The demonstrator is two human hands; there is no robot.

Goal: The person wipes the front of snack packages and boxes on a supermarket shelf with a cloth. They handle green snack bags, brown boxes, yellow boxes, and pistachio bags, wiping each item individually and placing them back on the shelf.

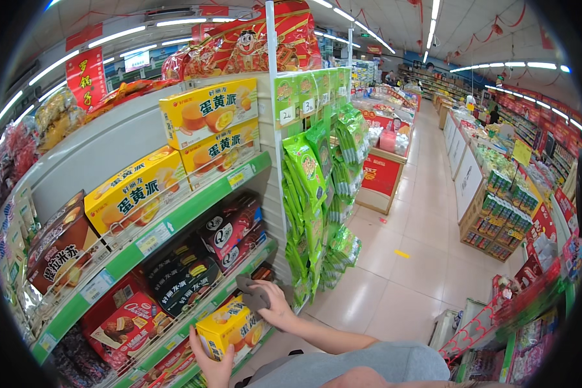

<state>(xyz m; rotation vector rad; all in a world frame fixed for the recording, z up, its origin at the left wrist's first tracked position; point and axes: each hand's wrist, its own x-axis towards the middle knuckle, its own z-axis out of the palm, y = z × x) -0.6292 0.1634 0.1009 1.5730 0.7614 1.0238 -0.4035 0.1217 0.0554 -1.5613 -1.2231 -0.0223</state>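
Note:
Low in front of the shelves, a yellow snack box [226,328] with pictures of round cakes is held tilted. My left hand [212,365] grips its near left end, thumb on the front face and fingers along the side. Bunched in my right hand [277,302] is a dark grey cloth [255,295], which touches the box's upper right end. The fingers of that hand are partly covered by the cloth. Matching yellow boxes stand on the shelf above: one lying lengthwise [136,191] and two stacked at the right end [210,107].
Green-edged shelves [207,202] hold brown [61,246], black [184,282] and red boxes [132,326]. Green snack bags [307,174] hang at the shelf end, right of my hands. A tiled aisle [401,252] runs beyond, past display counters [381,181] and stacked cans [498,207].

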